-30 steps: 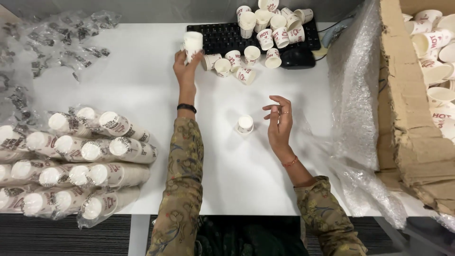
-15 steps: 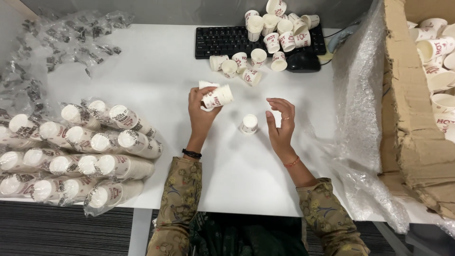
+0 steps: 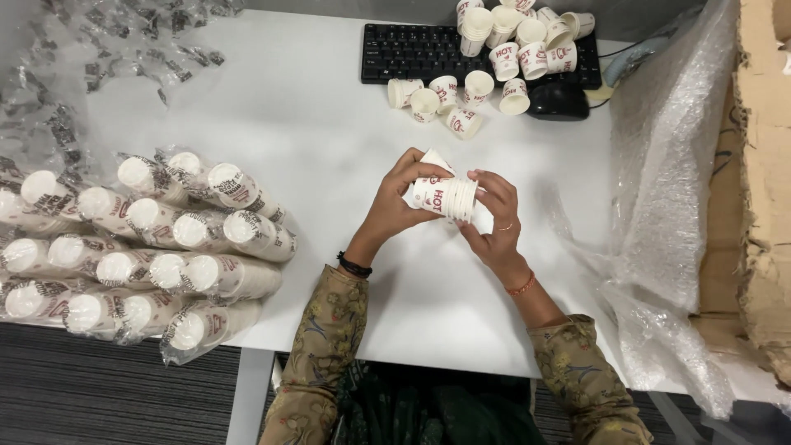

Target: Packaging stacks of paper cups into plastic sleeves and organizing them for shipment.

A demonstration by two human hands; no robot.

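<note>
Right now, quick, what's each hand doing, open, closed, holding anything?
Left hand: closed around the small stack of paper cups, held on its side above the table.
Right hand: fingers closed on the same stack's open end.

You've got one head cam, looking steeply down at the white desk [image 3: 329, 124] from close above, facing fwd toward the keyboard [image 3: 412, 53].

Matt paper cups [image 3: 446, 196]; crinkled clear plastic sleeves [image 3: 165, 247]; smooth white table [image 3: 313, 140].
</note>
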